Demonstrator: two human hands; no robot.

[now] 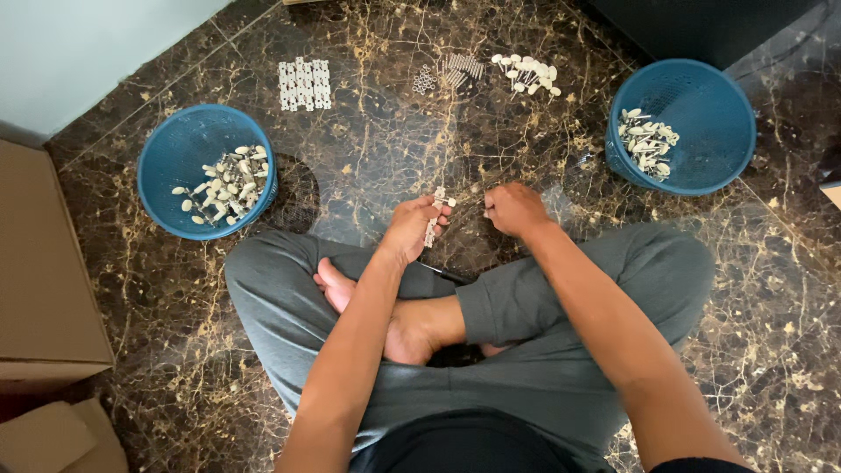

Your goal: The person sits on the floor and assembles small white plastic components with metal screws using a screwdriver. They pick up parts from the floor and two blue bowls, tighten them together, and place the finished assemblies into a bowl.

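Holding a small white plastic strip upright, the left hand pinches it above the marble floor; the right hand is curled shut just beside, contents hidden. Two blue baskets with white pieces sit on either side. Ahead lie more white strips, metal screws and loose white pieces. Crossed legs below; cardboard boxes left.

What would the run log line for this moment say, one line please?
left hand: holds white strip | right hand: closed, contents hidden | left basket, right basket: white pieces inside | floor: loose parts
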